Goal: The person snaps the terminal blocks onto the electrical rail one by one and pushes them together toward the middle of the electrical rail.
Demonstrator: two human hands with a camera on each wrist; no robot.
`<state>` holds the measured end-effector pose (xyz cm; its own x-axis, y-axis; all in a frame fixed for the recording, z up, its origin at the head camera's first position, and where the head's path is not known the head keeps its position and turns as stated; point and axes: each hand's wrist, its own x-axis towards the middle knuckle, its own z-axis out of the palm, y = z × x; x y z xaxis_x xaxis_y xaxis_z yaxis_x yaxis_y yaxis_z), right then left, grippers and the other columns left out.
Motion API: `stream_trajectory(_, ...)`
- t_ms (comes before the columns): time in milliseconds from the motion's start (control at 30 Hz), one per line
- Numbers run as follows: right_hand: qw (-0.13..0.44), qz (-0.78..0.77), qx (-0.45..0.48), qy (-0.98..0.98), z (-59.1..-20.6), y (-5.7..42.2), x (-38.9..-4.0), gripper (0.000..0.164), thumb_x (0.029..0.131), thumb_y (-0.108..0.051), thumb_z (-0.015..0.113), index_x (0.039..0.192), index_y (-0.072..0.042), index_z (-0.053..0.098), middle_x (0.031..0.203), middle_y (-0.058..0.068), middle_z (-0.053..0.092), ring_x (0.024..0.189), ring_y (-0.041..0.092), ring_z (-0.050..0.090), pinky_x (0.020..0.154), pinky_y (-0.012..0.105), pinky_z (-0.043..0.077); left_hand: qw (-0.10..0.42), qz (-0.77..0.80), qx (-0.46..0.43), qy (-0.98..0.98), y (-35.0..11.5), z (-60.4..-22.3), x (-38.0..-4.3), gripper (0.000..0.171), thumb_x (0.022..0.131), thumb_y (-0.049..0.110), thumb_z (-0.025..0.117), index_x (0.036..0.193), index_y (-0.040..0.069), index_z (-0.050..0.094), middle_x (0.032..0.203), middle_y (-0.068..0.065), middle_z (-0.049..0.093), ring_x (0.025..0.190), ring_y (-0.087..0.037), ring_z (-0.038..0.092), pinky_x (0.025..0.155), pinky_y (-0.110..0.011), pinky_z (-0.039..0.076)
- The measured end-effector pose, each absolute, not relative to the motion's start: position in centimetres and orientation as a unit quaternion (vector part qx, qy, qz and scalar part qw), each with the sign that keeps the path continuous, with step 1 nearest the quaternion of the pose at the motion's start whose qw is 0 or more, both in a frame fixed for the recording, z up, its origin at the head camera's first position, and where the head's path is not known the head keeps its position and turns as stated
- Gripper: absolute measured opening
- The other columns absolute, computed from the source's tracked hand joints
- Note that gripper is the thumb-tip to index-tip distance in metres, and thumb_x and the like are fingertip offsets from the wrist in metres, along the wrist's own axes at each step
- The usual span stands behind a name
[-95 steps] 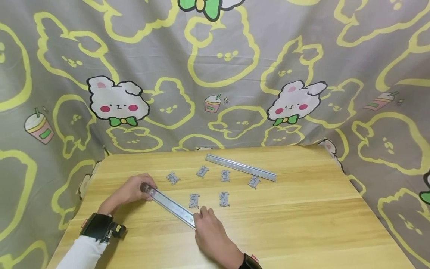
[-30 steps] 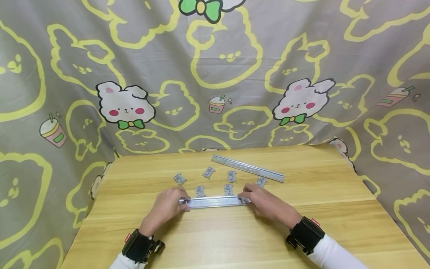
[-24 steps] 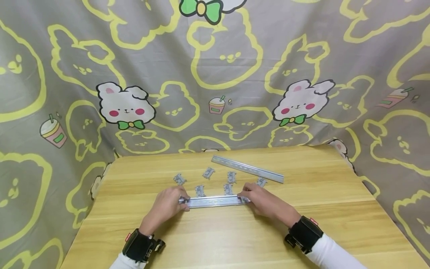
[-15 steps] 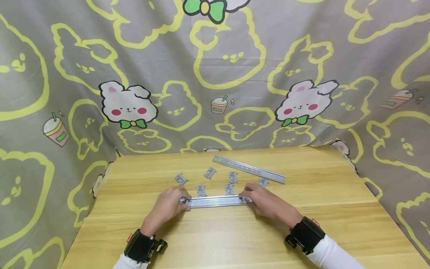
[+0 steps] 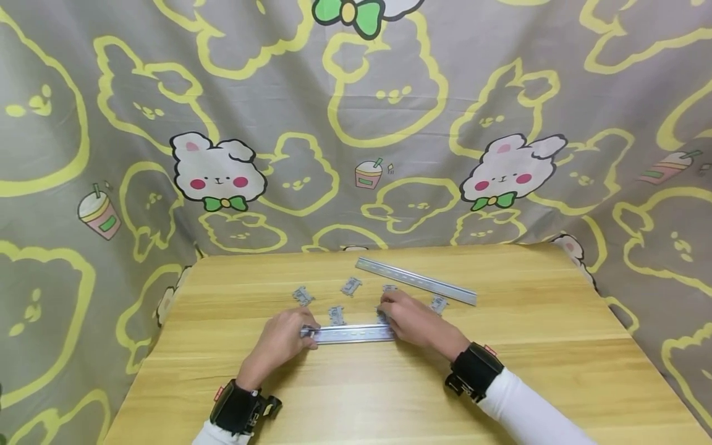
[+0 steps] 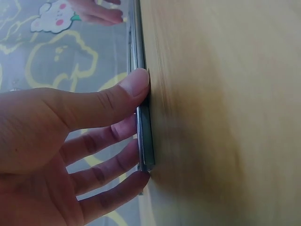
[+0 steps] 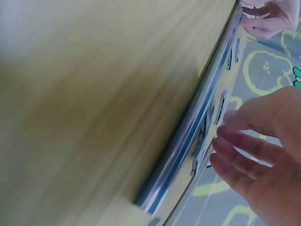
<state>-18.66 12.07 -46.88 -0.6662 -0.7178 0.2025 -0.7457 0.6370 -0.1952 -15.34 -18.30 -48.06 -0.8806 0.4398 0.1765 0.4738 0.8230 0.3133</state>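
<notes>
Fingers (image 6: 108, 173) of the left hand (image 5: 280, 337) clamp the left end of the rail (image 5: 353, 334), lower centre of frame, presumably to steady it. Rightward, the right hand (image 5: 414, 320) hangs loosely bent, nothing visibly gripped; contact with the grey clip (image 5: 382, 319) cannot be told.

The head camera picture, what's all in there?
printed cloth: one or more, grey and yellow, behind everything
table: one, tan, in front of cloth
clips: six, grey, on the table, two partly hidden
far rail: one, silver, at table's back
near rail: one, silver, in front of clips
sleeves: two, white, at bottom
wristbands: two, black, above the sleeves
left hand: one, gripping near rail's left end
right hand: one, by near rail's right end
</notes>
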Motion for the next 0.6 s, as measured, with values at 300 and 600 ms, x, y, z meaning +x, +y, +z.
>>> stream_trajectory(300,0.036,0.112,0.412,-0.904,-47.1,10.8,-19.4,0.021,0.085,0.006,0.062,0.100,0.001,0.075,0.110,0.011,0.063,0.102,0.022,0.060,0.092,0.030,0.054,0.043,-0.178,-0.238,-0.954,-18.3,-47.8,-15.5,0.030,0.064,0.025,0.087,0.091,0.015,0.080,0.092,0.003,0.070,0.083,-0.020,0.066,0.069,-0.038,0.059)
stream_trajectory(600,0.019,0.118,0.424,-0.898,-47.0,9.6,-20.5,0.017,0.086,-0.007,0.071,0.101,0.000,0.074,0.112,0.014,0.065,0.101,0.024,0.061,0.085,0.031,0.056,0.041,-0.186,-0.238,-0.952,-18.4,-48.0,-15.5,0.030,0.064,0.025,0.088,0.091,0.014,0.080,0.092,0.002,0.070,0.082,-0.020,0.066,0.068,-0.039,0.058)
